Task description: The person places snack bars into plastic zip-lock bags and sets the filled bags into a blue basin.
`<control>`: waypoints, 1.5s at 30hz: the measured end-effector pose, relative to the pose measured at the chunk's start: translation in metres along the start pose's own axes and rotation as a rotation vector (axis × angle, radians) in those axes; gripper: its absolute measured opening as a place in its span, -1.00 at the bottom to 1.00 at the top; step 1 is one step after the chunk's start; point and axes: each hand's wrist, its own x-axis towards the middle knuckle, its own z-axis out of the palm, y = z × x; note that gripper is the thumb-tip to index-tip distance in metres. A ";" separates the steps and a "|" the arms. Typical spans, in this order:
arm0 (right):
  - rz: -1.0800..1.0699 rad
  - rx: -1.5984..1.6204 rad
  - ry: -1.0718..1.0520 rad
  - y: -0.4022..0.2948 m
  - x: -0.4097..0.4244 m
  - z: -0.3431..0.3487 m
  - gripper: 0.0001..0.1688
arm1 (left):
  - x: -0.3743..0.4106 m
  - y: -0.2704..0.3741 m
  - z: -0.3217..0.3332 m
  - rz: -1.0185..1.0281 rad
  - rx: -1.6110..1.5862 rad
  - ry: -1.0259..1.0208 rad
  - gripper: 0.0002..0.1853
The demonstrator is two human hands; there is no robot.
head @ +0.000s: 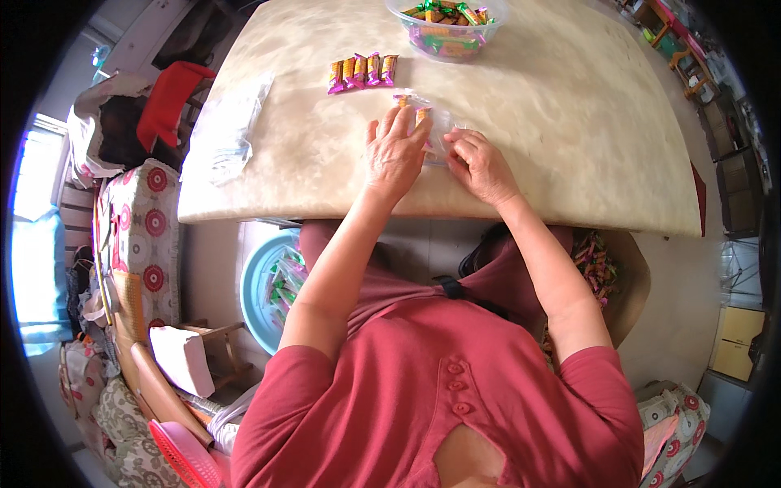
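Observation:
My left hand (395, 149) lies palm down on a clear plastic bag (442, 135), its fingers spread over the film. Small wrapped snack bars (423, 114) in orange and purple show inside the bag, partly covered by those fingers. At the bag's right edge is my right hand (479, 163), with curled fingers touching the film; whether they pinch it is hidden. Just beyond the left hand, several wrapped snack bars (361, 71) lie side by side in a row. A stack of clear plastic bags (227, 131) rests on the left of the table (579, 104).
A clear plastic bowl (448, 56) of green and purple wrapped snacks stands at the far side. Below the table's near edge, a blue basin (250, 293) holds filled bags on the left. A brown container (634, 287) of wrapped snacks is on the right. A white-topped stool (182, 360) stands left.

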 end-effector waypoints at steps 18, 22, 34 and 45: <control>0.087 0.061 -0.048 -0.003 0.003 0.004 -0.81 | 0.011 -0.020 0.015 -0.007 -0.072 -0.153 -0.69; 0.053 0.024 -0.055 -0.002 0.004 0.005 -0.80 | 0.014 -0.025 0.016 0.011 -0.039 -0.219 -0.70; 0.119 0.052 -0.068 -0.006 0.005 0.002 -0.80 | 0.053 -0.148 0.017 -0.315 -0.019 -0.051 -0.56; 0.080 -0.014 -0.039 0.002 -0.001 0.004 -0.85 | 0.001 -0.165 -0.015 -0.361 0.126 -0.214 -0.73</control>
